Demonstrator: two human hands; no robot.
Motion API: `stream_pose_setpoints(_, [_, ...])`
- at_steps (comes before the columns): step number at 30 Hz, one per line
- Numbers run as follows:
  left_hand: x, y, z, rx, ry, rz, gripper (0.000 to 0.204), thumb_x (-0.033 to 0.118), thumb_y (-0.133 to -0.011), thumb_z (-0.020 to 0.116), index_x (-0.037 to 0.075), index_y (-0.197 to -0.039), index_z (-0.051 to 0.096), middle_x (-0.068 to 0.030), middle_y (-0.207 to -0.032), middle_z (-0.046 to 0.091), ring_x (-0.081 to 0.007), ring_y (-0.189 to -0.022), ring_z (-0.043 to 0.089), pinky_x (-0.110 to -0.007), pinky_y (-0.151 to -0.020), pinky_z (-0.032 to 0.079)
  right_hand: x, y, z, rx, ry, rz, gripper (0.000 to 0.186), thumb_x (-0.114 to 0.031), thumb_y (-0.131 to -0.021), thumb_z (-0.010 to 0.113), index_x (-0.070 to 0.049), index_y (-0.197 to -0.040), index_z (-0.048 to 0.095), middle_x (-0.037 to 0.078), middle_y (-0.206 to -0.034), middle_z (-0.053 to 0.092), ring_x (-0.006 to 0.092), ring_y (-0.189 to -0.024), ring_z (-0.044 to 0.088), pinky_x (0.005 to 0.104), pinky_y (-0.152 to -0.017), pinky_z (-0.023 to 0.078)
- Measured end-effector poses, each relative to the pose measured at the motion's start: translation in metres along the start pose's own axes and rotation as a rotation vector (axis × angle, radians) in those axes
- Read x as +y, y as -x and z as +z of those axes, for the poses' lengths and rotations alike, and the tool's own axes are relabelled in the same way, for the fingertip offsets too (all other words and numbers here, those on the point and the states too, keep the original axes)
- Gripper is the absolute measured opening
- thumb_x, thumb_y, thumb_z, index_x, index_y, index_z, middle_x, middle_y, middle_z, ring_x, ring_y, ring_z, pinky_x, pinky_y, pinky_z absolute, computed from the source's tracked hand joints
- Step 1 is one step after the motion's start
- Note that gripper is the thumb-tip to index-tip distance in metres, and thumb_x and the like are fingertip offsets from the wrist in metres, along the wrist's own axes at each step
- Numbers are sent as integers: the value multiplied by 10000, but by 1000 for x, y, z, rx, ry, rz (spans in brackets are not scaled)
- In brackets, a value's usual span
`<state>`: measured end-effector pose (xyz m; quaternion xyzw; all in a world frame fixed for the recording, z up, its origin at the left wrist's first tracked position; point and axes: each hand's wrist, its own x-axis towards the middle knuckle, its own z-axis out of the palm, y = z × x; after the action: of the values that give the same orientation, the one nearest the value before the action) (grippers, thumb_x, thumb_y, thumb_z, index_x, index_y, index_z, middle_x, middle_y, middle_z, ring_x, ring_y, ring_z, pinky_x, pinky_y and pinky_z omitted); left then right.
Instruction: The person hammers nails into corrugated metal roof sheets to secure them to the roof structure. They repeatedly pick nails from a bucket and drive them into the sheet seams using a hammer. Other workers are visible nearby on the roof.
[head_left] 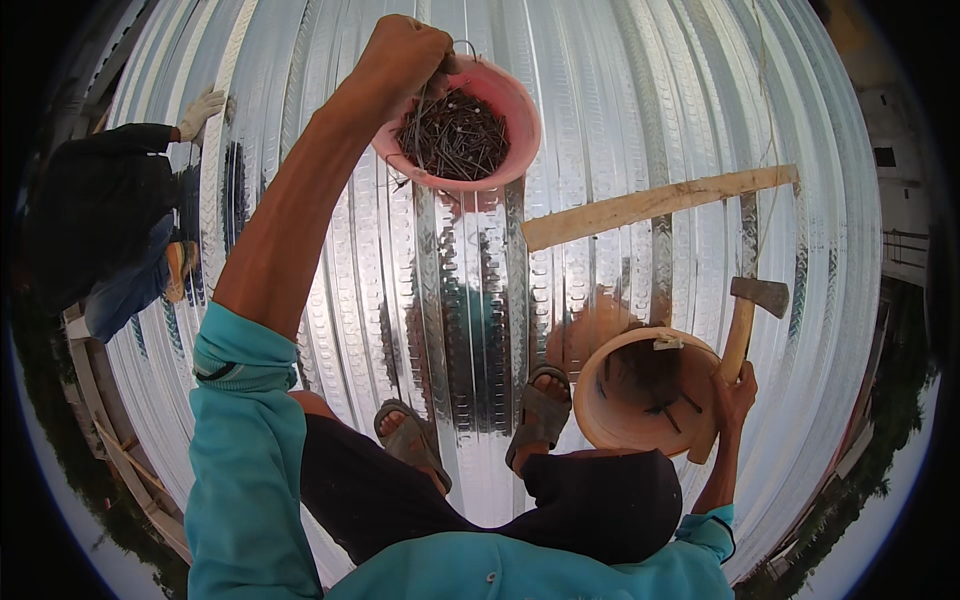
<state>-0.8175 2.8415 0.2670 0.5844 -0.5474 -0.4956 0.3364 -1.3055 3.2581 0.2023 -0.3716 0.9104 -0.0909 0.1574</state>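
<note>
My left hand [408,52] is closed at the far-left rim of a pink bucket [522,120], seemingly on its wire handle [465,46]. A heap of loose nails [452,138] fills much of that bucket. On the right, my right hand [735,396] is wrapped round the wooden handle of a hammer [738,335], its dark metal head pointing away from me. Against the hammer handle stands an orange-brown bucket [598,400] holding a few dark pieces. Whether the right hand also touches this bucket's rim, I cannot tell.
Ribbed, shiny metal sheeting [350,320] lies under my sandalled feet. Across its ribs, right of the pink bucket, rests a wooden batten [660,205]. A thin string [768,120] runs beyond it. At the left a person [110,215] crouches, a gloved hand [200,112] on the sheeting.
</note>
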Motion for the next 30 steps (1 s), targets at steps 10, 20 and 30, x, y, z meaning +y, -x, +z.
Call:
stream_pose_setpoints(10, [-42, -31, -12, 92, -519, 168, 223, 127, -839, 593, -44, -912, 717, -205, -812, 731, -274, -678, 714, -386, -663, 582, 8, 4, 9, 143, -23, -24, 349, -126, -751, 754, -15, -1060, 635, 115, -940, 678, 253, -890, 674, 403, -839, 533])
stream_pose_setpoints(20, [-107, -9, 47, -182, -968, 308, 262, 233, -923, 646, 34, -1073, 727, -119, -1046, 746, -354, -980, 711, -507, -855, 550, -32, -7, -4, 130, -168, -134, 322, -78, -757, 722, 18, -1041, 603, 104, -895, 624, 210, -834, 612, 377, -795, 512])
stream_pose_setpoints(30, [-174, -26, 101, 95, -851, 6, 245, 169, -809, 679, -6, -961, 760, -232, -981, 749, -421, -932, 736, -504, -806, 590, -72, -11, -7, 78, -239, -202, 301, -10, -736, 701, 26, -1005, 568, 72, -860, 549, 190, -782, 553, 353, -740, 482])
